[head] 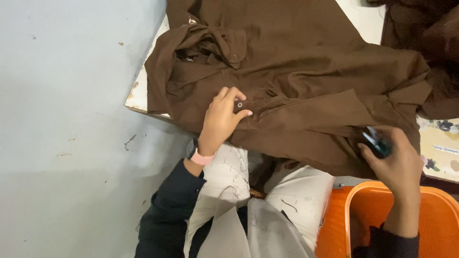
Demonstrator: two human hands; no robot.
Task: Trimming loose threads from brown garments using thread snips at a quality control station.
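Your left hand (221, 118) pinches the brown cotton shirt's (306, 71) button placket, right hand (397, 162) at 3 o'clock grips small teal thread snips (377, 142) — looks like trimming stage, nxt bring blades to the strays.

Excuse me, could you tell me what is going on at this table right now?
A seated person has a brown shirt spread over the table edge. The left hand pinches the shirt's front strip at a button. The right hand grips a small dark tool with a teal part at the shirt's lower edge. An orange basket sits below that hand, and more brown cloth is piled at the far right.
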